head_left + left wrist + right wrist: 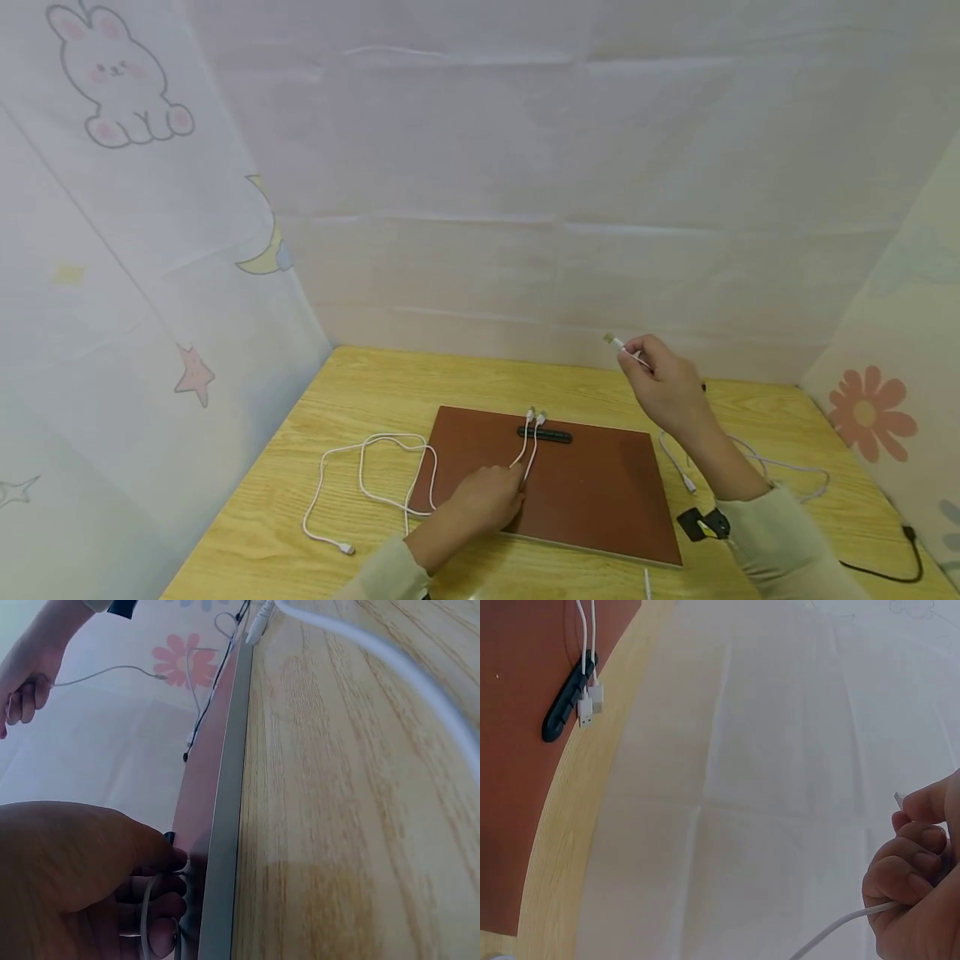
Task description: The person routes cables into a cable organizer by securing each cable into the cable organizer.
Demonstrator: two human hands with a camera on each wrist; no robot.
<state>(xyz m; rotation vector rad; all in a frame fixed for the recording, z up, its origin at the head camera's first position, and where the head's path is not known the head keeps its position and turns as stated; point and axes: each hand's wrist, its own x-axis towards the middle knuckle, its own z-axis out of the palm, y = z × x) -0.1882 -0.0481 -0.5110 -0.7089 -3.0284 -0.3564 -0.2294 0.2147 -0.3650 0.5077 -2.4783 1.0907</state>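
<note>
A black cable holder [555, 435] lies along the back of the brown board [592, 492]. Two white cables run through it, their USB plugs [586, 712] past its far side in the right wrist view. My left hand [483, 498] is low over the board, its curled fingers round the white cables [148, 915]. Raised above the board's back right, my right hand [667, 387] pinches another white cable near its USB plug [613, 342]; the rest of this cable [840, 922] trails from the curled fingers.
A looped white cable [322, 475] lies on the wooden table [262, 500] at the left. More white cable [813, 469] lies at the right, beside a black object [703, 525] near my right sleeve. A black cord [885, 575] is at the right edge. Patterned cloth [480, 275] hangs behind.
</note>
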